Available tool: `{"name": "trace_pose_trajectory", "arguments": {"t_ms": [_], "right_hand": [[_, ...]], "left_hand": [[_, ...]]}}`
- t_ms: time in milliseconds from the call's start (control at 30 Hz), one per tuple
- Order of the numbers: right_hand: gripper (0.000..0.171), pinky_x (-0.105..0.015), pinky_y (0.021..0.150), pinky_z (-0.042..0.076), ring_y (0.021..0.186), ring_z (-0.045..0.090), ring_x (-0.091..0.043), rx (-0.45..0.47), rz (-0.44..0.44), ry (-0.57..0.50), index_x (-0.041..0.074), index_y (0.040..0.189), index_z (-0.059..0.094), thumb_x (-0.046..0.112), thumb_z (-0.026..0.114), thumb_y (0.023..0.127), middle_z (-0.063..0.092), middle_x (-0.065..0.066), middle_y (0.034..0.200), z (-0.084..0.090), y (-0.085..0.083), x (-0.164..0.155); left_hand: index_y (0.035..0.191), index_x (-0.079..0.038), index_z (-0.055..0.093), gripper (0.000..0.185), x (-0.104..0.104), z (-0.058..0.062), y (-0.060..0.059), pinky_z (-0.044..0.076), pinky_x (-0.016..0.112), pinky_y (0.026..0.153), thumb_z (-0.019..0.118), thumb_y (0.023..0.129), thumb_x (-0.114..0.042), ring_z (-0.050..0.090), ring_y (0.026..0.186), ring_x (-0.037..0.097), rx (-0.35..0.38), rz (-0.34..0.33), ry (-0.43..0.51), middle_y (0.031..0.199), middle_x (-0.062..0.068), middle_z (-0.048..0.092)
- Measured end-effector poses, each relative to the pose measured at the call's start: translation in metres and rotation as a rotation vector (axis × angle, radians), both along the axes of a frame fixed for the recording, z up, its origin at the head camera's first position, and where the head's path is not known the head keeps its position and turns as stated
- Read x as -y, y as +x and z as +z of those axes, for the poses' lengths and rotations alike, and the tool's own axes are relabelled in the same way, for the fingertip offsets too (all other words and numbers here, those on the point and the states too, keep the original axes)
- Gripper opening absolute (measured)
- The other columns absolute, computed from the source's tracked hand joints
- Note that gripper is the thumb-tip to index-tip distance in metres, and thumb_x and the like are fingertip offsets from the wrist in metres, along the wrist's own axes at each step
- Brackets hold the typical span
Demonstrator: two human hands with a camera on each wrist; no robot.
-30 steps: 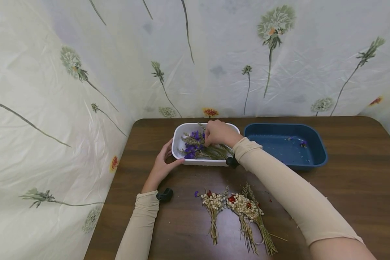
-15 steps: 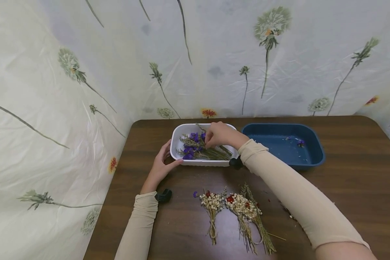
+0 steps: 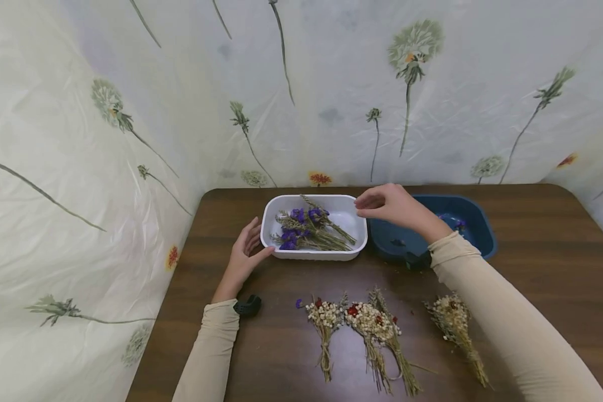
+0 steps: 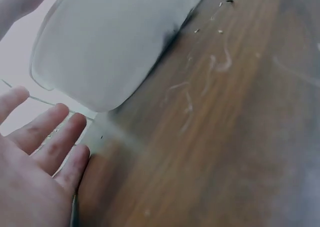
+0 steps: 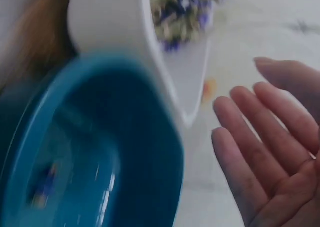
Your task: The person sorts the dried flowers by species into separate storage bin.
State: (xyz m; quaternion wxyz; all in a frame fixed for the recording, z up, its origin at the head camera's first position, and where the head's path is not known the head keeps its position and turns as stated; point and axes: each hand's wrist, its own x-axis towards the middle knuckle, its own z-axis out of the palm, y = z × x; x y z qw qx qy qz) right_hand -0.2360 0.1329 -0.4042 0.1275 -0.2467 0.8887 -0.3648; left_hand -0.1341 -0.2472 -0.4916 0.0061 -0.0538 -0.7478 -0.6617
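Right hand lifted off purple sprigs, empty, fingers relaxed; left hand stays open against white tray

tray: white
flowers: purple, stems dull green
tub: blue
table: dark brown woodgrain

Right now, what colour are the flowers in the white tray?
Purple blooms on dry greenish-tan stems, the bunch lying in the white tray. Clearest in the head view.

Open left hand, white tray, wooden table
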Motion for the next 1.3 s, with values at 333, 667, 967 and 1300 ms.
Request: {"name": "trace_pose_trajectory", "arguments": {"t_ms": [333, 667, 967, 1300], "right_hand": [[0.044, -0.037, 0.100, 0.057, 0.132, 0.061, -0.031, -0.076, -0.254, -0.037, 0.018, 0.134, 0.070, 0.041, 0.072, 0.097, 0.064, -0.006, 0.142, 0.001, 0.033, -0.107], [0.040, 0.000, 0.091, 0.045, 0.119, 0.057, 0.017, -0.199, -0.429, -0.289, 0.004, 0.133, 0.068, 0.011, 0.075, 0.095, 0.059, 0.011, 0.149, -0.042, 0.068, -0.202], [0.060, -0.001, 0.088, 0.046, 0.123, 0.056, 0.016, -0.053, -0.489, -0.370, 0.010, 0.155, 0.047, 0.008, 0.068, 0.099, 0.057, 0.016, 0.149, -0.084, 0.093, -0.231], [0.054, -0.006, 0.090, 0.051, 0.126, 0.056, 0.011, 0.059, -0.408, -0.670, 0.000, 0.154, 0.044, -0.001, 0.058, 0.103, 0.053, 0.014, 0.151, -0.107, 0.102, -0.229]], "left_hand": [[0.149, 0.001, 0.048, 0.065, 0.009, -0.025, 0.008, 0.041, 0.064, 0.111, 0.076, 0.090, 0.001, 0.053, 0.134, 0.045, -0.166, 0.211, -0.044, 0.146, 0.030, 0.054], [0.125, 0.006, 0.065, 0.039, 0.003, -0.016, 0.050, 0.054, 0.027, 0.086, 0.078, 0.089, -0.002, 0.068, 0.095, 0.015, -0.205, 0.217, -0.111, 0.106, 0.019, 0.072], [0.120, -0.002, 0.069, 0.033, -0.031, -0.020, 0.085, 0.058, 0.033, 0.078, 0.080, 0.090, -0.010, 0.067, 0.086, 0.009, -0.182, -0.039, -0.231, 0.096, 0.008, 0.075], [0.114, -0.007, 0.072, 0.026, -0.047, -0.024, 0.101, 0.053, 0.030, 0.068, 0.080, 0.091, -0.016, 0.063, 0.077, 0.006, -0.176, -0.113, -0.270, 0.087, 0.002, 0.073]]}}
